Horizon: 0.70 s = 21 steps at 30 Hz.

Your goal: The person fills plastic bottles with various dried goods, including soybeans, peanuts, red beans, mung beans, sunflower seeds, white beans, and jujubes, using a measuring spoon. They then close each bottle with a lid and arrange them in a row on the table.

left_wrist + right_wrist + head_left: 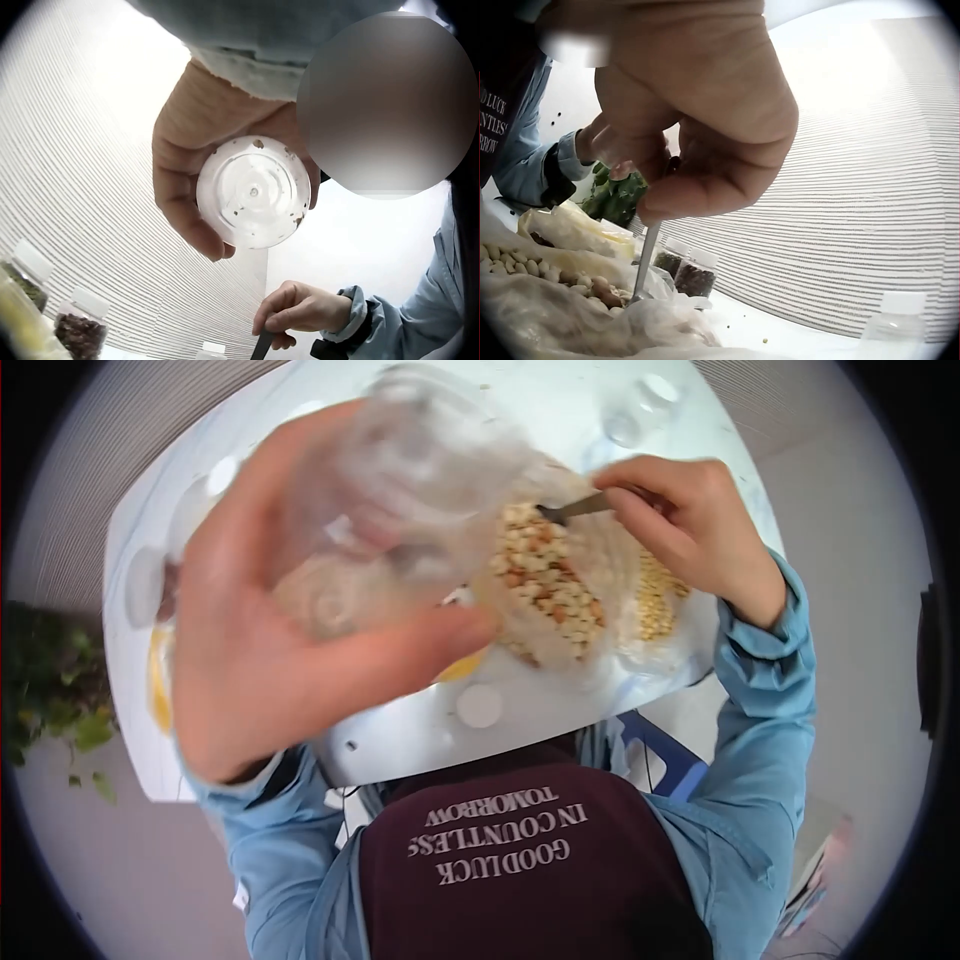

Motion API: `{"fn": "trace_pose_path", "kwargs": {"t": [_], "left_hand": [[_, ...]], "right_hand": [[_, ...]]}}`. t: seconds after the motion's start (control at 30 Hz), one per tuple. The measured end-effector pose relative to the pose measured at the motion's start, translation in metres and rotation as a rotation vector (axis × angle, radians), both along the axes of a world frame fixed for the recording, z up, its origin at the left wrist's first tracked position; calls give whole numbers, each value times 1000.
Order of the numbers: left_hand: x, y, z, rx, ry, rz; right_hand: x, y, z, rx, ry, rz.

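Note:
My left hand (235,655) is raised high over the table and grips a clear plastic jar (430,470), blurred in the head view. In the left wrist view the round bottom of the jar (253,192) faces the camera, with small brown bits scattered on it and fingers curled round its side. My right hand (700,520) pinches the handle of a metal spoon (585,507). The tip of the spoon (643,262) reaches into a clear plastic bag (562,315) of pale and reddish-brown, peanut-like kernels (548,580).
A second bag with small yellow kernels (655,605) lies right of the first. White-lidded jars of dark red beans (695,277) and green grains (670,259) stand beyond the bags. One clear jar (896,326) is farther right. A white lid (480,705) lies near the front edge.

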<state>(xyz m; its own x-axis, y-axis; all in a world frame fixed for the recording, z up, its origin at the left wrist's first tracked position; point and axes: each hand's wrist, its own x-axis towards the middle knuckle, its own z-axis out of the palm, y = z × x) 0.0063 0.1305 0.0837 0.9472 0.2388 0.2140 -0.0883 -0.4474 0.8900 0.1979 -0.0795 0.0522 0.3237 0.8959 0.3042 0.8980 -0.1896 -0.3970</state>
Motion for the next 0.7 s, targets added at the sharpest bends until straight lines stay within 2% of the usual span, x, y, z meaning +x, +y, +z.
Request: {"fn": "trace_pose_path", "kwargs": {"t": [0.1,0.27,0.3,0.5,0.6,0.7], "left_hand": [[-3,-6,-2,-89,33,22],[-5,-8,-5,-103,116,59],[-6,-9,-6,-105,115,71],[-6,-7,-9,-104,128,75],[-6,-4,-9,-49,133,47],[-4,-2,-8,43,126,28]], "right_hand": [[14,0,7,-67,56,72],[16,-2,22,-144,110,112],[23,-2,11,-43,-42,200],[19,-3,-3,40,6,127],[14,-3,-2,-54,130,97],[17,-3,-7,-38,238,88]]}}
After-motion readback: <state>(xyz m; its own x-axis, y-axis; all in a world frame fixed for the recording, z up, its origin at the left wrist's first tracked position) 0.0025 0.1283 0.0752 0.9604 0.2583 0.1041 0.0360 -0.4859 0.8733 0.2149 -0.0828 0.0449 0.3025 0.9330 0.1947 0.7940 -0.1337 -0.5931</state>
